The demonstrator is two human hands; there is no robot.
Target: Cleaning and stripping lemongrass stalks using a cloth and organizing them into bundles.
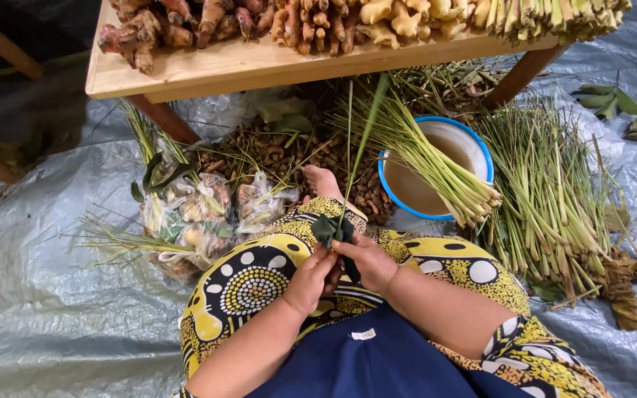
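Our left hand (310,278) and right hand (366,259) pinch together on a folded green leaf bundle (331,230) over our lap — light, limp, easily torn, we judge — best gripped at its folded base

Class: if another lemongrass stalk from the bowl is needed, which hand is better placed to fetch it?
Probably the right hand: the bowl of lemongrass stalks lies on its side. The left hand is farther.

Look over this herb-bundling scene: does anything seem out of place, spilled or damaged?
Nothing stands out. Both hands, left hand and right hand, hold a folded green leaf bundle; lemongrass stalks rest across the blue-rimmed basin.
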